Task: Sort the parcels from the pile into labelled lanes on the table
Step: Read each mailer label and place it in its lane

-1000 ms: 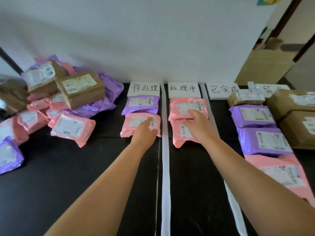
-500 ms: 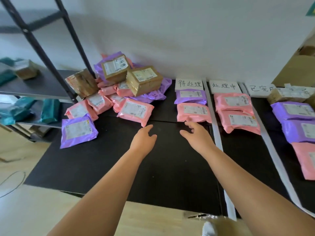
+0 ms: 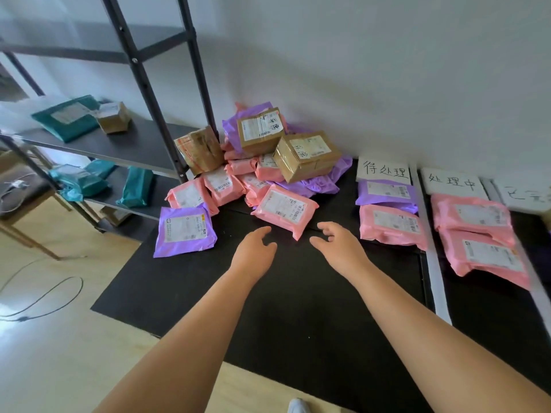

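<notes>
both hands are reaching out over the black counter (image 3: 298,308) toward the pile (image 3: 262,165); the left hand (image 3: 253,253) is hovering with its fingers (image 3: 262,232) spread and slightly curled, holding nothing; the right hand (image 3: 335,248) is hovering just beside it, fingers apart and bent, also holding nothing; a pink parcel (image 3: 284,210) is lying at the near edge of the pile, just beyond both hands and not touching them; a purple parcel (image 3: 185,229) is lying flat to the left, near the counter's left edge; two brown boxes (image 3: 304,155) are sitting on top of the pile against the far wall; to the right, white strips (image 3: 432,263) are marking the lanes; the first lane is carrying a handwritten label (image 3: 383,171) at the far end, then a purple bag (image 3: 386,193), then a pink bag (image 3: 392,225) nearer; the next lane to the right is showing its own label (image 3: 453,181) and two pink bags (image 3: 474,216); a dark shelf (image 3: 113,144) with teal parcels is standing at the far left.
</notes>
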Tool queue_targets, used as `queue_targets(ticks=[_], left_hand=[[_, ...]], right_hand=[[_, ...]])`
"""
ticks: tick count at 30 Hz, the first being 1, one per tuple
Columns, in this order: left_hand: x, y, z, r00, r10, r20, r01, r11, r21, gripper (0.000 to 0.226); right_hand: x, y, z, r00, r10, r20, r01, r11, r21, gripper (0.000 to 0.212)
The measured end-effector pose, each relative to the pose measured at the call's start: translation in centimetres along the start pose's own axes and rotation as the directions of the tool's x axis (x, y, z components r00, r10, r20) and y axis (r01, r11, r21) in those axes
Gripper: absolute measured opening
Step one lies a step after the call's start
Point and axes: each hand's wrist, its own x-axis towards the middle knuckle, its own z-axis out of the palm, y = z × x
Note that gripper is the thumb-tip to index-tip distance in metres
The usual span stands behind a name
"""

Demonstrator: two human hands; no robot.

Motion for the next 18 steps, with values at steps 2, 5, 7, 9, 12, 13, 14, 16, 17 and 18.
queue_targets(ticks=[2, 5, 7, 9, 12, 13, 14, 16, 17, 18], left_hand=[[1.5, 0.6, -0.9, 1.0, 0.018, -0.015, -0.018, 1.0, 0.023, 0.054], [4.0, 1.8, -1.8, 0.998, 0.038, -0.041, -0.037, 0.999, 0.018, 0.053], [5.7, 2.7, -2.1, 0.997, 0.057, -0.06, -0.057, 0.998, 0.006, 0.052], [7.2, 3.7, -2.2, 0.996, 0.068, -0.061, -0.067, 0.998, 0.008, 0.052], [10.4, 5.3, -2.7, 0.994, 0.086, -0.065, -0.085, 0.996, 0.029, 0.049], [11.7, 5.9, -3.0, 0.992, 0.103, -0.072, -0.1, 0.994, 0.045, 0.047], [13.1, 6.5, -3.3, 0.989, 0.125, -0.077, -0.12, 0.991, 0.06, 0.044], [15.9, 7.8, -4.1, 0.986, 0.151, -0.073, -0.144, 0.985, 0.091, 0.041], [17.1, 8.4, -4.4, 0.986, 0.158, -0.057, -0.151, 0.982, 0.109, 0.041], [18.4, 8.8, -4.7, 0.985, 0.165, -0.041, -0.158, 0.979, 0.125, 0.041]], right_hand=[[1.5, -0.9, -0.1, 1.0, -0.024, -0.004, 0.025, 0.999, 0.023, 0.045], [3.7, -2.0, -0.3, 1.0, -0.028, -0.003, 0.028, 0.998, 0.056, 0.045], [5.3, -2.4, -0.6, 1.0, -0.027, -0.014, 0.028, 0.998, 0.059, 0.044], [6.7, -3.0, -0.9, 1.0, -0.004, -0.02, 0.006, 0.997, 0.076, 0.043], [9.3, -3.6, -1.0, 0.999, 0.037, -0.032, -0.033, 0.992, 0.122, 0.048], [10.2, -3.9, -1.1, 0.998, 0.049, -0.04, -0.043, 0.99, 0.132, 0.049], [11.3, -4.3, -1.1, 0.997, 0.068, -0.046, -0.06, 0.987, 0.148, 0.05], [13.4, -4.8, -1.1, 0.991, 0.118, -0.067, -0.105, 0.98, 0.168, 0.049], [14.3, -5.2, -1.1, 0.987, 0.135, -0.083, -0.119, 0.977, 0.178, 0.045], [15.3, -5.4, -1.0, 0.981, 0.171, -0.089, -0.148, 0.964, 0.219, 0.042]])
